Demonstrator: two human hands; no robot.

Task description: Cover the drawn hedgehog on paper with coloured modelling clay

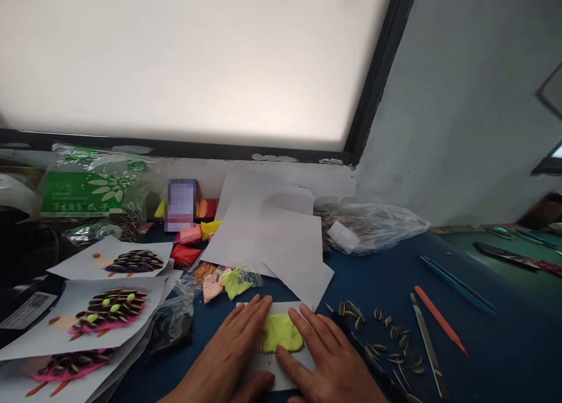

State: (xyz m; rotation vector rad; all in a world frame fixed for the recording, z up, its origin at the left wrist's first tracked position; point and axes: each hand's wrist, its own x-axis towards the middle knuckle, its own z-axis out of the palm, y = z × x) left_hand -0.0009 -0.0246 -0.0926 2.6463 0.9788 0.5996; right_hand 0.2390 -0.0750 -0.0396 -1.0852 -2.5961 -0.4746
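Note:
A flat, roughly rectangular patch of yellow-green modelling clay (283, 334) lies on a small white sheet of paper (281, 378) in front of me. My left hand (235, 347) rests on the paper with its fingers stretched out along the clay's left edge. On the other side, my right hand (322, 353) has its fingers spread, the fingertips touching the clay's right and lower edges. Neither hand grips anything. Loose sunflower seeds (397, 333) are scattered to the right of my right hand, beside a dark pen-like tool (364, 350).
At left are sheets with seed-and-clay hedgehogs (108, 312). Behind the clay lie opened clay packets (215, 283), blank white paper (281, 233) and a plastic bag of seeds (373, 224). A metal tool (428, 344), orange tool (441, 319) and blue tweezers (459, 283) lie right.

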